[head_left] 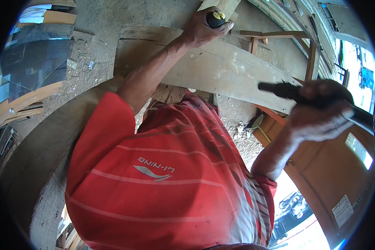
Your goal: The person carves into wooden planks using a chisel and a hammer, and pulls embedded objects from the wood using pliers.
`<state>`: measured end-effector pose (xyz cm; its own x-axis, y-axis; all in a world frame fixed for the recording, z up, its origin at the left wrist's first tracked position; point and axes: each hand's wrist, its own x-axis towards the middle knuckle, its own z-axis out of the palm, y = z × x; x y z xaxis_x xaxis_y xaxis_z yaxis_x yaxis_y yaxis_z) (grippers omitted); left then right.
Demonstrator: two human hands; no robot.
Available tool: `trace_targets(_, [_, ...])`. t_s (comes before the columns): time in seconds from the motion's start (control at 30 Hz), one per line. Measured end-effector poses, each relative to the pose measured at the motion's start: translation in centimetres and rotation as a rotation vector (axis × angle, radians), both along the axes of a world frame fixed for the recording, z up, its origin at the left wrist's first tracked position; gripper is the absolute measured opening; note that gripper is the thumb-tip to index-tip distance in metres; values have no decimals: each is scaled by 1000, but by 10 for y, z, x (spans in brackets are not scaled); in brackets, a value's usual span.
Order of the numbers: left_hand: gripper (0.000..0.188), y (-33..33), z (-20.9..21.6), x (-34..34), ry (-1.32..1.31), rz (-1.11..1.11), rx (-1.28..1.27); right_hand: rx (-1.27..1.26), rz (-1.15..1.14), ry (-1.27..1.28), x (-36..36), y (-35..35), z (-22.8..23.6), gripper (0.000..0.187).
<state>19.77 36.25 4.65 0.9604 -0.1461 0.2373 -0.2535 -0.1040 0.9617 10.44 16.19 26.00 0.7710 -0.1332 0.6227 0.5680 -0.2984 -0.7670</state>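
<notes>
Toward the far side, my left hand [198, 30] is closed around a dark round handle [216, 18] with a yellow end, seen nearly end-on. Whatever lies below that handle is hidden by my hand. A wide, weathered wooden plank [221, 73] runs crosswise in front of me, under my left forearm. At the right, my right hand [316, 118] is raised and closed on a dark tool [281, 89]. A narrow end of it points left, and a shiny part reaches right past my hand. Motion blur hides the tool's exact kind.
A thick wooden beam [41, 146] curves along my left. Dark glass-like sheets [33, 58] lean beyond it. A brown panel [321, 179] stands at right, below my right hand. Wooden framing [312, 62] and a corrugated sheet [275, 16] are at the far right. Debris litters the floor [85, 75].
</notes>
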Motion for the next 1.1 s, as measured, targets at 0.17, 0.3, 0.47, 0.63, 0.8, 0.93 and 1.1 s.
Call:
trace_targets(0.17, [26,-7,-22,7,-66,29,-150,-846,109,774,-30,18,-82,26])
trace_targets(0.3, [27,-3,-14,6,118,16,-26,-522,55,858,-25,21,-41,25])
trace_targets(0.47, [27,-3,-16,10,1,11,-142,-170,-171,158,5,16,47,37])
trace_targets(0.63, [23,3,0,5,82,-73,-39,-768,-17,118,-5,-13,-43,15])
trace_targets(0.8, [26,-5,-19,18,10,-73,-281,-564,200,787,-14,30,-82,24])
trace_targets(0.93, [20,17,2,3,112,-182,-80,-551,-63,730,-32,28,-100,30])
trace_targets(1.1, [22,10,2,9,95,-161,-124,-293,-144,922,-45,-4,-182,35])
